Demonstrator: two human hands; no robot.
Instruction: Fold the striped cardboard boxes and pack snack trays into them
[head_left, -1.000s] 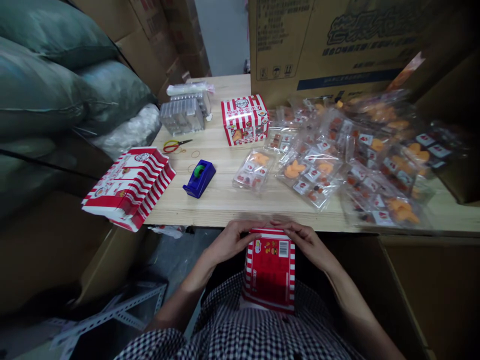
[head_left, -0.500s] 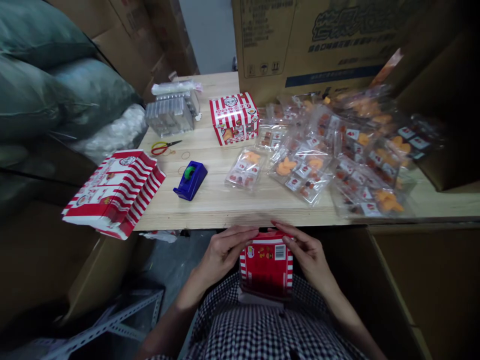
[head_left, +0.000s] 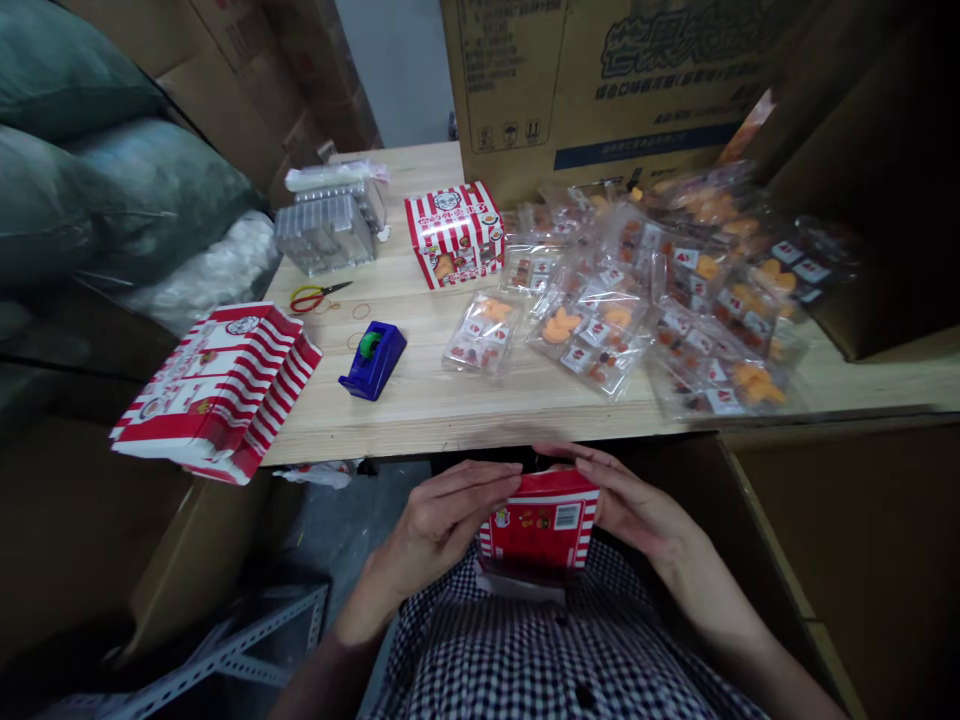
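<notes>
The left grip [head_left: 439, 520] and right grip [head_left: 637, 500] pinch a red box [head_left: 534, 535]. A blue tape holder [head_left: 379, 365] sits on the surface [head_left: 420, 415].

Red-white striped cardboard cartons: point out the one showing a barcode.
The red-white striped cardboard carton between the left hand and right hand; its barcode faces the camera, while the standing carton and the piled cartons at left show none.

Dim overall, brightest across the desk [head_left: 420, 415], with glare on the clear plastic packets [head_left: 592, 330], heavy shadow at far right, and soft, stretched edges.
</notes>
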